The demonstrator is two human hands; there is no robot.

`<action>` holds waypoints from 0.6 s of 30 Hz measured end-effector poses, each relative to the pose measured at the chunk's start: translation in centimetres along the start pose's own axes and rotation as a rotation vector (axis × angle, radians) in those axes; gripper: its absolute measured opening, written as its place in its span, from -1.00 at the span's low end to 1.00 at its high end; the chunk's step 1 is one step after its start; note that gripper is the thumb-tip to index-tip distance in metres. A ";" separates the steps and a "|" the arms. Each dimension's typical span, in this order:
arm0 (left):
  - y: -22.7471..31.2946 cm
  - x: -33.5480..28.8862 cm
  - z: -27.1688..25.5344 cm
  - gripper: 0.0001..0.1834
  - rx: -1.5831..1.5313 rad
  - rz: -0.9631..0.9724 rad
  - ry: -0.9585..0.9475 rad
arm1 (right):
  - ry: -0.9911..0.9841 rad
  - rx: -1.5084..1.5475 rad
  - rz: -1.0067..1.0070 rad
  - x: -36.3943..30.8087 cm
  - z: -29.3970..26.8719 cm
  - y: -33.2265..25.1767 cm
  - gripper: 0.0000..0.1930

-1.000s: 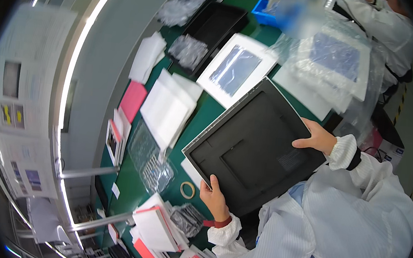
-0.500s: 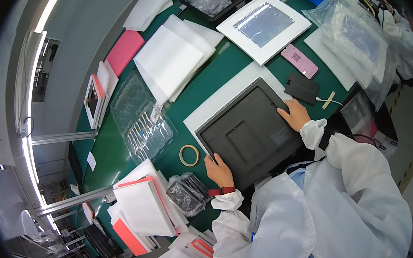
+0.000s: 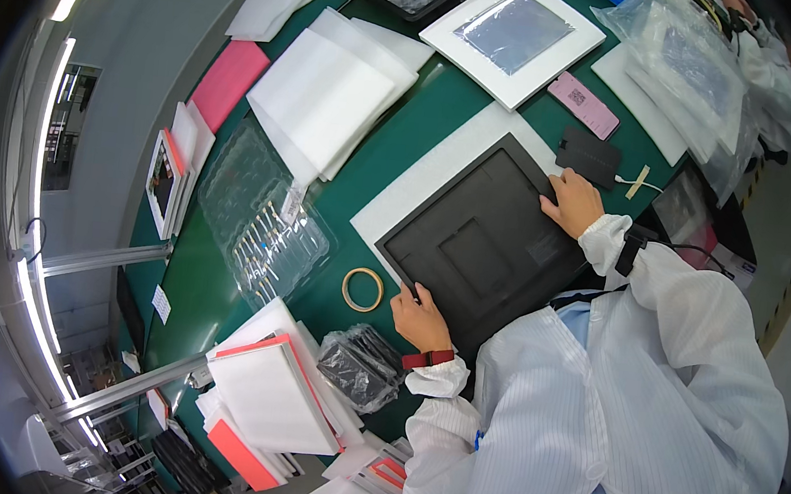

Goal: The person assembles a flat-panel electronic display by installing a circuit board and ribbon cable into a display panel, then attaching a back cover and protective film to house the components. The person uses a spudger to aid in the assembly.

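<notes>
Our left grip and right grip hold the black recessed panel edgewise; uneven pressure could skew it.

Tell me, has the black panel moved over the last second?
Yes. Judged against the phone, the black panel has moved toward the person: a second ago it blocked the phone from view; now the phone shows uncovered.

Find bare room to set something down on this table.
Bare green tabletop: between the white sheet stack and the flat sheet under the black panel; between the clear blister tray and white label. Crowded: by the left hand (bagged black parts, sheet pile) and by the right hand (black device).
</notes>
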State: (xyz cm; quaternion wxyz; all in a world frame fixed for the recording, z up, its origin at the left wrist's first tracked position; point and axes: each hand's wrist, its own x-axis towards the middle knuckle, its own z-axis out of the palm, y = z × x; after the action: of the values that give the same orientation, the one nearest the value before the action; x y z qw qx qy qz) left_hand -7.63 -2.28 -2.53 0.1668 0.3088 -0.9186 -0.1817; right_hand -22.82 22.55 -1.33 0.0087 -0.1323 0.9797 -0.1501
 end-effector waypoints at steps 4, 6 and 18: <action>0.4 1.0 -0.9 -0.70 -0.048 -0.082 -0.051 | -0.083 0.032 0.110 0.5 -1.2 -0.7 -0.67; 0.0 1.3 -0.9 -0.65 -0.116 -0.140 -0.044 | -0.101 0.080 0.157 0.9 -1.3 -0.6 -0.65; -1.8 2.1 -1.1 -0.54 -0.334 -0.285 -0.214 | -0.279 0.223 0.170 2.5 -3.7 -0.4 -0.56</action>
State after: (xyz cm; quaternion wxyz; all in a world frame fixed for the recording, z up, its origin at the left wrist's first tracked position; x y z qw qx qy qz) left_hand -7.82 -5.13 -1.92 0.0899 0.3826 -0.8354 -0.3844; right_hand -25.35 22.60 2.42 0.1717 -0.0667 0.9539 -0.2368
